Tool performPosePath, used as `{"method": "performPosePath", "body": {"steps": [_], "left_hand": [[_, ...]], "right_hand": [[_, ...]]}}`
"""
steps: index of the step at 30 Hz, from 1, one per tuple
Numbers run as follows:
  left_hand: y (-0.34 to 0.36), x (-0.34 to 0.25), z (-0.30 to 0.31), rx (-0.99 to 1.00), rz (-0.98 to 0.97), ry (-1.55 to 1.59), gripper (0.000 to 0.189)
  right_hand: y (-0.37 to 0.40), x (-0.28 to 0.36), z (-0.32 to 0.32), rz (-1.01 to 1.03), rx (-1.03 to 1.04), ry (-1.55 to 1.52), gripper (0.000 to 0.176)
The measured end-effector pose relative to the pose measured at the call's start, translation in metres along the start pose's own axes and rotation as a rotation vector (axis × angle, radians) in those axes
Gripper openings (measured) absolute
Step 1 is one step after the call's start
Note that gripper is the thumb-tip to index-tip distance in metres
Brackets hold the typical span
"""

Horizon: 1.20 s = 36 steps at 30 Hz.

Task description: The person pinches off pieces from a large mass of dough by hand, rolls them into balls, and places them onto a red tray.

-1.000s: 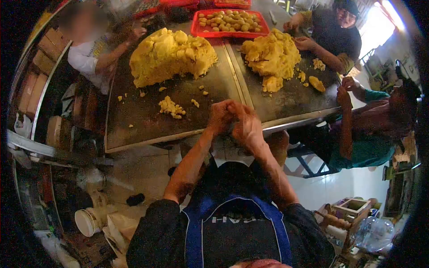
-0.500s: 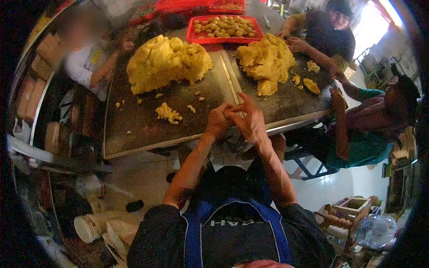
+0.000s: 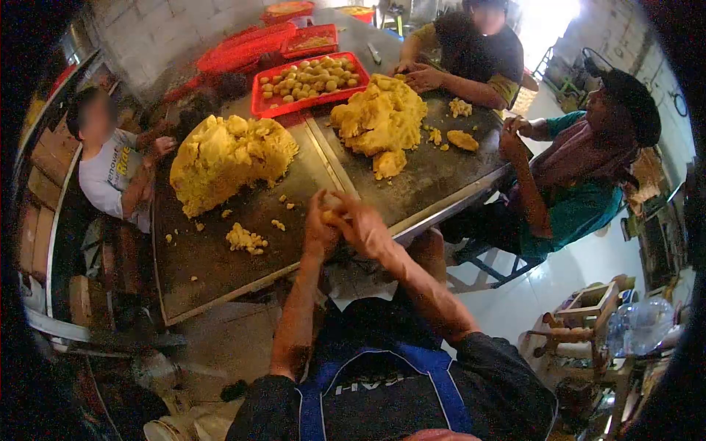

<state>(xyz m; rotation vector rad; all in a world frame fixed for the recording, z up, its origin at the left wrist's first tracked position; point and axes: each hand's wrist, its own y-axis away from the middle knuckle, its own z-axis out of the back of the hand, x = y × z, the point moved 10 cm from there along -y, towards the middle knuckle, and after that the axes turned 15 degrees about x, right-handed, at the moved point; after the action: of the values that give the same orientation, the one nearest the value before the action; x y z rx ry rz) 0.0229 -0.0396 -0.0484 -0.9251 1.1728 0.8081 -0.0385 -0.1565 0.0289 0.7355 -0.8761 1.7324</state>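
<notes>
My left hand and my right hand meet over the table's front edge, with a small pale yellow piece between them. The fingers of both are bent around it, partly hidden by each other. Beyond them on the dark table lie a large yellow dough mound to the left and another yellow mound to the right. Small crumbs are scattered left of my hands. A red tray of round yellow balls stands behind the mounds.
One person sits at the left, another at the back right, a third in a teal shirt at the right. More red trays stand at the back. A metal strip crosses the table.
The view has turned, so the table and mounds appear shifted left. My hands have come closer together, and my right hand's fingers, spread before, are now curled in.
</notes>
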Motion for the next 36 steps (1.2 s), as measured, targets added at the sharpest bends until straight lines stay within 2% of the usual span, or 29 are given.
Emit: {"method": "performPosePath", "body": {"steps": [1,2,3,4,5,6,7,8,10,12,13,14,15,16,17,18,19,20,21,22,23,24,25,29,31,33,34,36], "left_hand": [[-0.007,0.02,0.003,0.003,0.001,0.387,0.02],[-0.01,0.018,0.01,0.008,-0.009,0.389,0.02],[-0.009,0.013,0.008,0.148,0.029,-0.007,0.019],[-0.005,0.012,0.0,0.283,0.072,-0.406,0.02],[-0.003,0.007,-0.005,0.286,0.078,-0.408,0.02],[-0.002,-0.014,-0.008,0.211,-0.03,-0.232,0.022],[-0.002,-0.031,-0.008,0.129,-0.141,-0.055,0.023],[-0.002,-0.036,-0.011,0.123,-0.133,-0.054,0.023],[0.001,-0.041,-0.011,0.036,-0.033,-0.539,0.029],[0.003,-0.04,-0.008,0.102,-0.051,-0.508,0.029],[0.0,-0.042,-0.009,0.167,-0.093,-0.475,0.03],[-0.003,-0.043,-0.004,0.161,-0.093,-0.476,0.03],[-0.004,-0.035,0.006,0.11,-0.003,-0.493,0.031],[-0.002,-0.026,0.017,0.057,0.089,-0.509,0.032],[-0.001,-0.017,0.022,0.054,0.097,-0.509,0.032],[0.001,-0.009,0.029,0.011,-0.007,-0.369,0.031],[0.003,-0.013,0.037,-0.034,-0.116,-0.227,0.03],[0.003,-0.01,0.043,-0.035,-0.116,-0.226,0.03],[0.004,-0.015,0.045,-0.015,-0.085,-0.311,0.029],[0.005,-0.016,0.046,0.006,-0.048,-0.396,0.028],[0.004,-0.011,0.049,-0.006,-0.033,-0.392,0.028],[0.004,-0.004,0.057,-0.049,-0.031,-0.233,0.025],[0.006,0.002,0.065,-0.088,-0.036,-0.076,0.022],[0.004,-0.015,0.073,-0.115,-0.162,-0.171,0.028],[0.011,-0.01,0.066,0.008,-0.026,-0.103,0.034],[0.014,-0.012,0.067,0.024,-0.005,-0.181,0.036],[0.013,-0.012,0.064,0.035,0.007,-0.271,0.038],[0.011,-0.007,0.066,-0.02,-0.011,-0.211,0.038]], "right_hand": [[0.0,-0.011,-0.016,0.219,-0.06,0.008,0.047],[0.008,-0.009,-0.022,0.443,-0.119,0.017,0.048],[0.011,-0.004,-0.027,-0.027,0.141,0.186,0.05],[0.017,0.006,-0.021,-0.028,0.141,0.184,0.05],[0.026,0.023,-0.006,0.067,-0.024,0.246,0.052],[0.036,0.038,0.006,0.162,-0.188,0.307,0.055],[0.034,0.031,0.002,0.164,-0.183,0.307,0.055],[0.031,0.021,-0.01,0.166,-0.154,0.349,0.058],[0.031,0.024,-0.014,0.163,-0.112,0.383,0.061],[0.029,0.04,0.012,0.206,-0.1,0.31,0.062],[0.027,0.035,0.012,0.158,0.058,0.221,0.054],[0.024,0.023,0.027,0.147,-0.016,0.203,0.048],[0.018,0.005,0.043,0.133,-0.088,0.183,0.043],[0.005,-0.016,0.066,0.05,-0.143,0.267,0.038],[-0.009,-0.034,0.089,-0.036,-0.199,0.347,0.034],[-0.015,-0.039,0.099,-0.042,-0.193,0.342,0.034],[-0.021,-0.034,0.107,-0.027,-0.185,0.527,0.036],[-0.031,-0.028,0.112,-0.008,-0.178,0.716,0.039],[-0.051,-0.095,0.083,-0.169,-0.007,0.87,0.024],[-0.045,-0.092,0.08,-0.17,-0.003,0.87,0.024],[-0.029,-0.076,0.079,-0.089,-0.136,0.832,0.022],[-0.01,-0.057,0.078,-0.014,-0.277,0.783,0.02],[-0.001,-0.051,0.075,-0.014,-0.277,0.772,0.02],[0.022,-0.052,0.078,0.035,-0.17,0.688,0.016],[0.027,-0.048,0.084,0.041,-0.107,0.665,0.015],[0.016,-0.069,0.096,-0.198,0.137,0.444,0.014],[0.018,-0.068,0.095,-0.204,0.144,0.453,0.014],[0.013,-0.054,0.102,-0.099,-0.004,0.36,0.019]]}}
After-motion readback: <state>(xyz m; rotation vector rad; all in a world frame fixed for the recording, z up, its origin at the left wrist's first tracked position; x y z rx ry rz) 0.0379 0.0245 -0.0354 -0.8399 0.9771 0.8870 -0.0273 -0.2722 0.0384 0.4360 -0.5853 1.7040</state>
